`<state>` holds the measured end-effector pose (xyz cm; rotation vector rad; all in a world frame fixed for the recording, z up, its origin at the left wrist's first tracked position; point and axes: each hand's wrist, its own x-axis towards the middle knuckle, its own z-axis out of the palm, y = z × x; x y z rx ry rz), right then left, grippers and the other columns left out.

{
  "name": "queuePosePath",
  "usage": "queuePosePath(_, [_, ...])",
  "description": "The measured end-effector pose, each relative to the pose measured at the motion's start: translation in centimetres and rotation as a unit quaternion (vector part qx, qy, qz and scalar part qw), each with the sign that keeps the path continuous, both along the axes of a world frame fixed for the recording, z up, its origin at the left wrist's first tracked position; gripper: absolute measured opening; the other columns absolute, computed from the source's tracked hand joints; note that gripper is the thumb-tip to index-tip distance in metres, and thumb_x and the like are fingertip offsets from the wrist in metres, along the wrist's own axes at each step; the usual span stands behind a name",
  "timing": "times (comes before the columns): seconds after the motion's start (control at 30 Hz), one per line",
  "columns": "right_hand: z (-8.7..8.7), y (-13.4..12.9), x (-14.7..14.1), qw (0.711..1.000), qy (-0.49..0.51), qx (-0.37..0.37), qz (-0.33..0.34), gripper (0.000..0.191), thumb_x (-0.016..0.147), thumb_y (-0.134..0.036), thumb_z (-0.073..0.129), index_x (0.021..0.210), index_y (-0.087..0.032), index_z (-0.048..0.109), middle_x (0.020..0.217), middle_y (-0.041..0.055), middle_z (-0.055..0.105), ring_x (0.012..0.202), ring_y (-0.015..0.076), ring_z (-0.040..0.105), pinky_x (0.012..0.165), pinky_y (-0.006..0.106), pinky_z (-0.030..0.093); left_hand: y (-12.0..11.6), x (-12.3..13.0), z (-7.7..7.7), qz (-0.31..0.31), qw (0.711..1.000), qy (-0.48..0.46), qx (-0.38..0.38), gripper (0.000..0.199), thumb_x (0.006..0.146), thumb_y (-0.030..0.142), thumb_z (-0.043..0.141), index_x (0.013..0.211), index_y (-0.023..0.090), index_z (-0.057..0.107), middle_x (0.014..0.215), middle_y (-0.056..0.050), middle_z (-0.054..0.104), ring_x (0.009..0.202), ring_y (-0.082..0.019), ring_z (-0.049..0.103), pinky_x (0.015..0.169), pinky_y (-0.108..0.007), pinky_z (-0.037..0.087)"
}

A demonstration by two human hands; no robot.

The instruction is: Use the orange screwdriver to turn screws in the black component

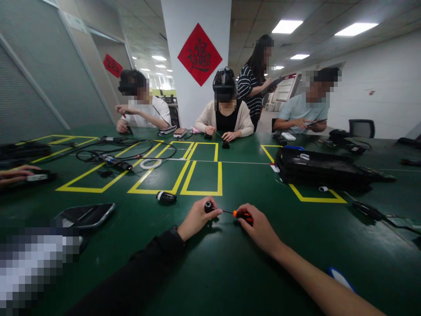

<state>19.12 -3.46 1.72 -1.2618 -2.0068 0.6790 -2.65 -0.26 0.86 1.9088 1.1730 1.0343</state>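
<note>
In front of me, my left hand (pixel 196 216) is closed around a small black round part (pixel 208 207) with a pale spot on its end. My right hand (pixel 261 226) grips a screwdriver (pixel 244 216) by its black and orange handle. The thin shaft points left, and its tip reaches my left thumb and fingers beside the black part. Whether the tip touches the part is hidden. Both hands are just above the green table (pixel 210 272). Beyond my left hand lies a black cylinder (pixel 166 198) with a white band.
Yellow tape frames (pixel 201 193) mark the table. A phone-like device (pixel 86 215) lies left, near tangled black cables (pixel 108 159) and a white ring (pixel 151 164). A long black bag (pixel 315 167) and a black cabled tool (pixel 366 211) are right. Several people sit or stand around the table.
</note>
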Motion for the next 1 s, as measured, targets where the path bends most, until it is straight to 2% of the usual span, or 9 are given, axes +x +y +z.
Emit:
queuePosePath(0.1, [-0.1,0.3,0.0,1.0,-0.003,0.0,-0.003,0.02,0.086,-0.028,0.044,0.1,-0.021,0.057,0.101,0.0068,0.056,0.095,0.0199,0.05,0.085,0.035,0.04,0.1,0.1,-0.1,0.0,1.0,-0.01,-0.01,0.027,0.074,0.042,0.057,0.072,0.016,0.05,0.065,0.001,0.056,0.058,-0.011,0.05,0.057,-0.022,0.036])
queuePosePath(0.23, [0.2,1.3,0.1,1.0,-0.018,-0.002,0.024,0.026,0.09,-0.027,0.036,0.093,-0.021,0.061,0.099,0.007,0.057,0.097,0.0199,0.049,0.088,0.036,0.038,0.6,0.0,0.0,-0.013,1.0,-0.017,-0.019,0.026,0.073,0.04,0.059,0.074,0.016,0.049,0.069,0.001,0.058,0.063,-0.012,0.051,0.06,-0.022,0.037])
queuePosePath(0.33, [0.6,2.1,0.3,0.998,-0.036,-0.041,0.038,0.022,0.088,-0.029,0.041,0.092,-0.022,0.062,0.096,0.0052,0.059,0.093,0.0196,0.052,0.084,0.035,0.041,1.1,-0.2,0.1,-0.021,0.999,-0.015,-0.018,0.025,0.072,0.039,0.06,0.075,0.017,0.05,0.071,0.001,0.057,0.064,-0.012,0.052,0.061,-0.023,0.038])
queuePosePath(0.43, [0.7,2.4,0.3,0.997,-0.031,-0.063,0.015,0.015,0.082,-0.03,0.052,0.092,-0.024,0.061,0.094,0.0032,0.06,0.089,0.0193,0.054,0.079,0.035,0.043,1.4,-0.2,0.0,-0.035,0.999,-0.022,-0.031,0.026,0.068,0.036,0.065,0.078,0.017,0.05,0.074,0.001,0.059,0.068,-0.013,0.054,0.064,-0.024,0.041])
queuePosePath(0.53, [0.5,2.1,0.1,0.999,-0.001,-0.034,-0.009,0.016,0.08,-0.029,0.055,0.094,-0.023,0.06,0.095,0.0031,0.06,0.089,0.0186,0.055,0.079,0.035,0.045,1.4,-0.3,0.0,-0.049,0.996,-0.049,-0.059,0.028,0.065,0.031,0.068,0.08,0.017,0.048,0.075,0.0,0.061,0.069,-0.013,0.057,0.066,-0.026,0.043])
queuePosePath(0.67, [0.4,1.2,0.0,0.998,0.049,0.032,0.013,0.014,0.079,-0.029,0.057,0.09,-0.023,0.062,0.097,0.0043,0.058,0.091,0.0185,0.055,0.081,0.035,0.046,1.3,-0.5,0.1,-0.046,0.993,-0.075,-0.075,0.028,0.064,0.027,0.069,0.077,0.017,0.047,0.076,-0.001,0.063,0.07,-0.014,0.06,0.068,-0.028,0.045])
queuePosePath(0.8, [0.8,0.0,-0.1,0.986,0.13,0.102,-0.007,0.015,0.074,-0.027,0.064,0.087,-0.022,0.059,0.085,0.0038,0.058,0.077,0.017,0.057,0.068,0.032,0.05,1.0,-0.6,0.4,-0.081,0.985,-0.108,-0.107,0.024,0.067,0.022,0.066,0.079,0.017,0.046,0.081,-0.003,0.065,0.076,-0.016,0.062,0.074,-0.031,0.046])
queuePosePath(0.9, [1.2,-1.2,-0.4,0.974,0.184,0.135,0.001,0.017,0.071,-0.02,0.067,0.085,-0.022,0.057,0.08,0.0033,0.058,0.073,0.0167,0.056,0.065,0.031,0.049,0.5,-0.1,0.7,-0.136,0.962,-0.173,-0.163,0.023,0.071,0.018,0.063,0.083,0.017,0.043,0.09,-0.006,0.065,0.082,-0.018,0.063,0.075,-0.033,0.047])
queuePosePath(1.0, [1.6,-2.2,-0.8,0.971,0.185,0.15,0.036,0.006,0.074,-0.018,0.061,0.079,-0.021,0.058,0.08,0.0043,0.056,0.075,0.0171,0.055,0.065,0.031,0.048,-0.2,0.4,1.0,-0.18,0.93,-0.227,-0.226,0.028,0.07,0.012,0.062,0.087,0.017,0.041,0.098,-0.009,0.064,0.087,-0.019,0.063,0.078,-0.034,0.047])
